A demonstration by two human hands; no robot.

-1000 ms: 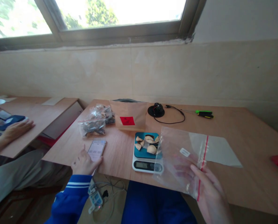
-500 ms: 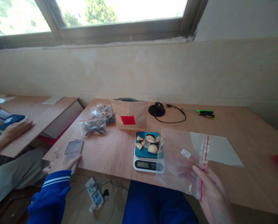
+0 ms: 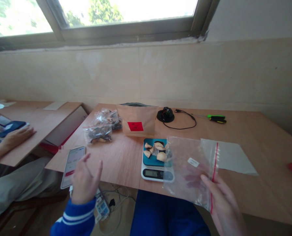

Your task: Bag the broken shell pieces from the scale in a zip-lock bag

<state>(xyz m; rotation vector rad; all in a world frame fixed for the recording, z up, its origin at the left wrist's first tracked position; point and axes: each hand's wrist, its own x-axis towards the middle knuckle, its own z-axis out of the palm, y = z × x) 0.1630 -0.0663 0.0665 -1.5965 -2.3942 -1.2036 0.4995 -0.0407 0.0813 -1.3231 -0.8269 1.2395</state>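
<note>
Plastic bag (image 3: 181, 160), clear, rectangular, red strip (image 3: 215, 164)

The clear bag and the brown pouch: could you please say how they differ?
The clear bag is see-through; the brown pouch is opaque. The clear bag has a white label, the brown pouch a red label. The right hand holds the clear bag; the brown pouch stands on the table. Both are labelled.

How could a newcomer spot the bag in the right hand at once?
On the wooden table, find the white scale with the teal top. Overlapping its right side is a clear plastic bag, held by the right hand at its red-striped end. It looks flat, unlike the bulging filled bags farther left.
</note>
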